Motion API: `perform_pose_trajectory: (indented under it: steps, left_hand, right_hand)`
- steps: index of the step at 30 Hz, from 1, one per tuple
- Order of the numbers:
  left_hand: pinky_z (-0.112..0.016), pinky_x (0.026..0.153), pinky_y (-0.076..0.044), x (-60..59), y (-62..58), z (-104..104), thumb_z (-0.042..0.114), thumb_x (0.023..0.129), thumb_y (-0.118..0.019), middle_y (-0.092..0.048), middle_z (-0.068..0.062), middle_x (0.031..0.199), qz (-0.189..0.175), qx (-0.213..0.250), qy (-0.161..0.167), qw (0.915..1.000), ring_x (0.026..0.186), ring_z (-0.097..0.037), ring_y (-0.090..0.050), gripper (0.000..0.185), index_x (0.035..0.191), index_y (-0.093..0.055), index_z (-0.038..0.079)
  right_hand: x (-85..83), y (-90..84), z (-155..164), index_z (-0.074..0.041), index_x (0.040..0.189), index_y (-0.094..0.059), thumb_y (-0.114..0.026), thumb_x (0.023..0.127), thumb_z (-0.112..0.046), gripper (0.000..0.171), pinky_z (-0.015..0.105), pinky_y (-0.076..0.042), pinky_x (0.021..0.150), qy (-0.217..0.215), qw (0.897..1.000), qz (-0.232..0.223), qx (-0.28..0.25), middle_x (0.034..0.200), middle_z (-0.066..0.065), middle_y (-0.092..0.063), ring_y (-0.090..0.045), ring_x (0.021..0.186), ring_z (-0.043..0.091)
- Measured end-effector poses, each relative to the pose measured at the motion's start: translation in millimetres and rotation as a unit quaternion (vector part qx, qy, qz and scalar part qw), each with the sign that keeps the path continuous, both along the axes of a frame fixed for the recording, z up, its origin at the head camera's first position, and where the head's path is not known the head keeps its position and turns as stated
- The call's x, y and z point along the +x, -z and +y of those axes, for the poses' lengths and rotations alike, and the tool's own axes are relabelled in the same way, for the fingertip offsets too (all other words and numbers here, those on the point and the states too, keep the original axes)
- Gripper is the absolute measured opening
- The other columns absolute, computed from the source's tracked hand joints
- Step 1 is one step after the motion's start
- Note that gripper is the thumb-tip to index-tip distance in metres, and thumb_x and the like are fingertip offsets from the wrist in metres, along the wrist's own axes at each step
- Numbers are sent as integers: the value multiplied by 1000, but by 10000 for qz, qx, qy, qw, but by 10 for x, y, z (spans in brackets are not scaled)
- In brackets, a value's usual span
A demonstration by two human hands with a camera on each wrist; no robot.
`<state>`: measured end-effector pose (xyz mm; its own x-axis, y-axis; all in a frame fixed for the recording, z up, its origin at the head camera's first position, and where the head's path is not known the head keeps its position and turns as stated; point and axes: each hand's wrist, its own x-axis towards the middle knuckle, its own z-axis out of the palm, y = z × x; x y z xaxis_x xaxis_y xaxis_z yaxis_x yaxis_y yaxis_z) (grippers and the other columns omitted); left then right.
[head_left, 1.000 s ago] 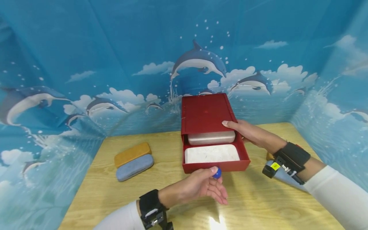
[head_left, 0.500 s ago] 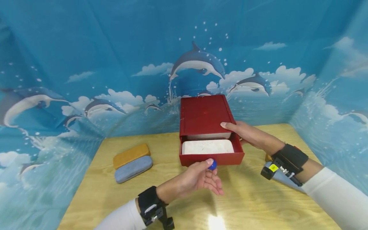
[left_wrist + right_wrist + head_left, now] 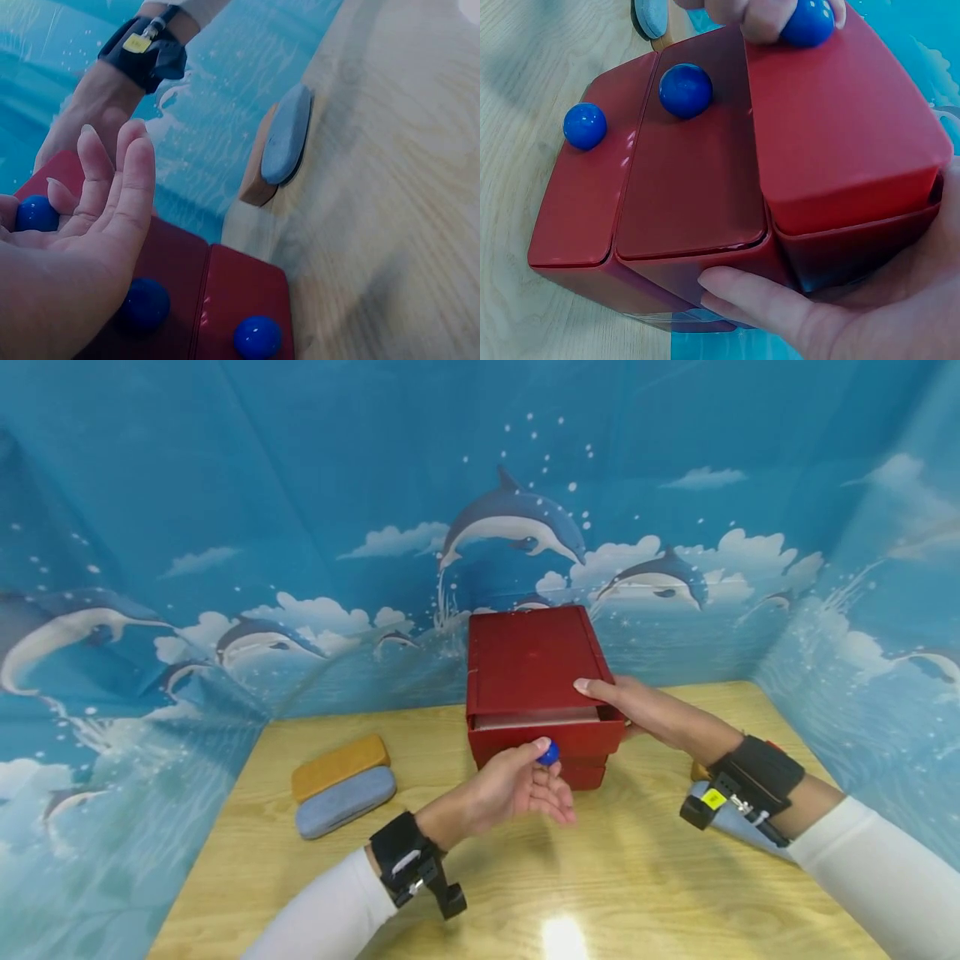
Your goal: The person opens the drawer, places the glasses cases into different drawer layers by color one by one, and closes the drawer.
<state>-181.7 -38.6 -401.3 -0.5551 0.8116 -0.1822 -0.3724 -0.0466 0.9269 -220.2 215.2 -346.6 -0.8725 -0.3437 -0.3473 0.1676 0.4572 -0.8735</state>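
Observation:
A small red drawer cabinet (image 3: 532, 660) stands at the back of the table, its drawers stacked one over another, each with a round blue knob. My left hand (image 3: 510, 787) pinches the blue drawer knob (image 3: 549, 752) of the top drawer between thumb and finger, the other fingers loose below. That top drawer (image 3: 847, 120) sticks out a little past the lower ones. Only a thin strip of a white case (image 3: 536, 719) shows inside it. My right hand (image 3: 637, 700) grips the cabinet's right side, thumb on top, fingers along the side wall in the right wrist view.
At left on the wooden table (image 3: 615, 877) a mustard case (image 3: 341, 767) and a grey-blue case (image 3: 345, 802) lie side by side. Another grey-blue case (image 3: 750, 837) lies at right, partly hidden under my right wrist. A dolphin-print curtain (image 3: 337, 485) hangs behind and on both sides.
My left hand has moved away from me with the knob, and the top drawer has slid most of the way in, covering the cases inside. My right hand keeps its grip.

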Motion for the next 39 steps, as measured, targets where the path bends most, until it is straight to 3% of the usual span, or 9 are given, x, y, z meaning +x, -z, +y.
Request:
perform_pose_trajectory:
  steps: [10, 19, 28, 32, 35, 39]
  left_hand:
    - [-33, 88, -63, -177, -49, -30, 44, 113, -30, -75, 2, 85, -67, -78, -69, 9999, 85, -16, -78, 42, 99, -52, 11]
    - [-30, 87, -62, -231, -74, -12, 44, 113, -30, -74, 2, 85, -121, -118, -87, 9998, 84, -16, -77, 42, 101, -52, 10]
    - [-28, 87, -62, -195, -65, -23, 47, 112, -33, -74, 0, 88, -222, -270, -259, 9991, 85, -16, -76, 46, 108, -55, 8]
    - [-31, 92, -61, -160, -51, -58, 50, 111, -35, -74, 1, 90, -121, -377, -341, 9986, 86, -15, -77, 55, 120, -55, -1]
    - [-35, 100, -59, -125, -33, -104, 49, 111, -37, -75, 1, 95, -9, -546, -382, 9978, 91, -15, -76, 64, 133, -51, -9]
    - [-39, 106, -56, -78, 27, -160, 47, 109, -43, -76, -9, 110, 144, -889, -315, 9954, 101, -19, -75, 64, 137, -55, -9]
  right_hand:
    - [-17, 4, -60, -7, 159, -30, -44, 104, -62, 79, 58, -55, 102, -19, 10000, -5, 30, 156, 22, -47, -55, 136, 42]
    - [-20, -32, -28, -9, 158, -32, -43, 104, -63, 78, 55, -56, 102, -94, 10000, 21, 21, 156, 20, -48, -60, 130, 39]
    - [-23, 13, -38, -7, 158, -32, -44, 104, -62, 78, 57, -56, 101, -36, 10000, 30, 10, 155, 22, -48, -57, 133, 42]
    - [-15, 30, -35, -7, 158, -31, -43, 104, -62, 78, 57, -56, 100, -36, 10000, 47, -5, 155, 22, -48, -57, 133, 43]
    - [-5, 26, -25, -8, 159, -30, -43, 104, -63, 79, 57, -56, 100, -50, 10000, 53, 22, 156, 22, -48, -58, 132, 42]
    - [7, 16, -5, -8, 160, -29, -42, 104, -64, 80, 57, -55, 101, -55, 10000, 41, 62, 156, 22, -47, -60, 131, 41]
